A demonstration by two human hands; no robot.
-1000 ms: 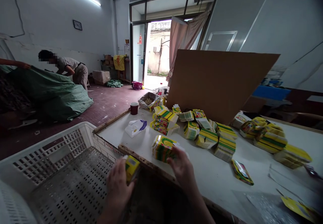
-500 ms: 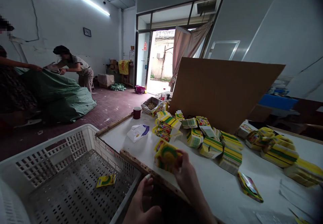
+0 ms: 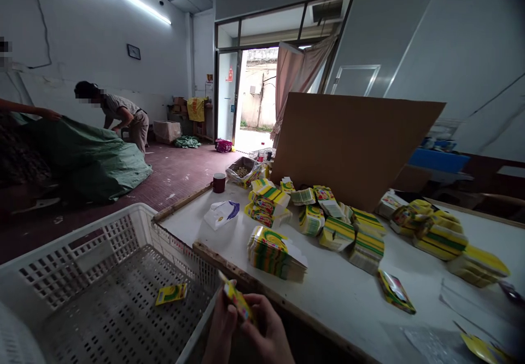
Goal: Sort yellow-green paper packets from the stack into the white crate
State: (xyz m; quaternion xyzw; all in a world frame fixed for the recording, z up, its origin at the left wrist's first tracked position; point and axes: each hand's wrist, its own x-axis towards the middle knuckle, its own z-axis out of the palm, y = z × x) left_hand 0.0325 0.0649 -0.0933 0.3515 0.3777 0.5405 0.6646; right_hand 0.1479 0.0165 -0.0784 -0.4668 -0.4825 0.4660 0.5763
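Between my two hands is a small yellow printed carton (image 3: 240,301), thin and seen almost edge-on, held in front of the table's edge. My left hand (image 3: 223,317) grips its left side, and my right hand (image 3: 266,323) pinches its lower right part. Just beyond them on the white table (image 3: 328,293) stands a stack of the same flat yellow-green cartons (image 3: 270,252). To the left, a white plastic crate (image 3: 139,276) has one yellow carton (image 3: 171,294) lying on its slotted floor.
More carton stacks (image 3: 336,232) fill the table's middle and right. A cardboard sheet (image 3: 348,145) leans behind them. A tissue pack (image 3: 221,215), a dark red mug (image 3: 219,183) and a lined box of small pieces (image 3: 241,171) sit far left. Two people handle a green sack (image 3: 90,156).
My right hand has come back from the stack to my left hand, bringing a carton that both now hold. Across the room, the person beside the sack has bent lower.
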